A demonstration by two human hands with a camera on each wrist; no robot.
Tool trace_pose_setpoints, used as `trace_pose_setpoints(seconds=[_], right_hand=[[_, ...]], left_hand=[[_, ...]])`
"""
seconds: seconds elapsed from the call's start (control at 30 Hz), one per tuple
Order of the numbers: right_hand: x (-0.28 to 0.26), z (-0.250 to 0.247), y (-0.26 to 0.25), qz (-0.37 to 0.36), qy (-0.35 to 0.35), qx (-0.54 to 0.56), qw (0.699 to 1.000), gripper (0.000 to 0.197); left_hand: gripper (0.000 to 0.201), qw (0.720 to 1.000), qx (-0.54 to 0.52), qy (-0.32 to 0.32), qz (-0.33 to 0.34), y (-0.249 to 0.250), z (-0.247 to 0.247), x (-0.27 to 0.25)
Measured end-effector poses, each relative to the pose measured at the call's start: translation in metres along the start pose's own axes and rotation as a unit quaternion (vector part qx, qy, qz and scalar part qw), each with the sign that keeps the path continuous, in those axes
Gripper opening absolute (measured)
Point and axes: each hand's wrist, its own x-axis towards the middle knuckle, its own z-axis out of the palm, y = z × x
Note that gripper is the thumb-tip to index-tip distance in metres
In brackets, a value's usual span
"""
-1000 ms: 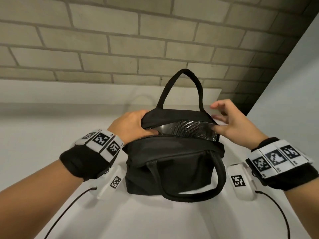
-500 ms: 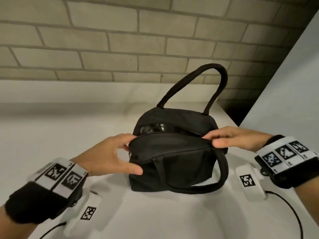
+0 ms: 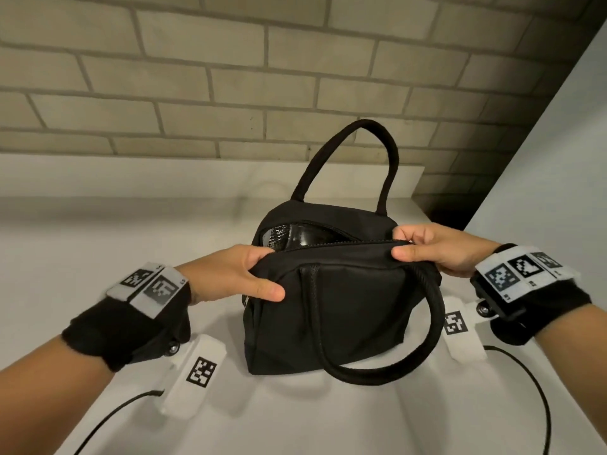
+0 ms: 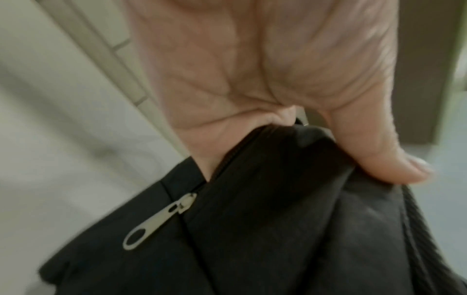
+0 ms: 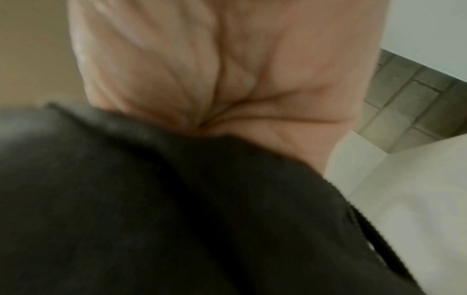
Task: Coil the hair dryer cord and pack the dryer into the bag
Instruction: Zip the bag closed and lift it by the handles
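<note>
A black fabric bag (image 3: 341, 300) stands on the white counter (image 3: 98, 244), its far handle (image 3: 354, 152) upright and its near handle (image 3: 407, 349) hanging down the front. Through the half-open top a glossy black hair dryer (image 3: 295, 239) shows inside; its cord is hidden. My left hand (image 3: 243, 274) grips the bag's left top edge, thumb on the front panel. My right hand (image 3: 427, 249) pinches the right end of the zipper edge. The left wrist view shows the thumb (image 4: 384, 151) on the bag fabric (image 4: 278, 229) and a metal zipper pull (image 4: 159, 219) hanging loose. The right wrist view is blurred: palm over the bag (image 5: 177, 219).
A brick wall (image 3: 262, 77) rises behind the counter, with a low white ledge (image 3: 164, 174) at its foot. A pale side wall (image 3: 558, 159) closes the right. Thin black cables (image 3: 532, 389) run from the wrist cameras across the counter.
Both hands came out of the bag's mouth and took hold of its front zipper edge at either end. The opening has narrowed over the dryer, and the far handle swung about.
</note>
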Motion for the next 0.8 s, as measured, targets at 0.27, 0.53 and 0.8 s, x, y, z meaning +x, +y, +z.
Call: trace_pose_setpoints(seconds=[0.27, 0.53, 0.8], right_hand=[[-0.026, 0.019, -0.024, -0.041, 0.128, -0.163, 0.977, 0.007], [-0.034, 0.096, -0.064, -0.150, -0.007, -0.543, 0.826, 0.061], [-0.011, 0.113, -0.054, -0.159, 0.015, -0.506, 0.847, 0.063]], left_hand=[[0.021, 0.920, -0.126, 0.367, 0.057, -0.051, 0.013, -0.039], [0.007, 0.947, -0.008, 0.317, -0.054, -0.074, 0.038, -0.025], [0.014, 0.946, -0.181, 0.215, -0.158, -0.072, 0.036, -0.027]])
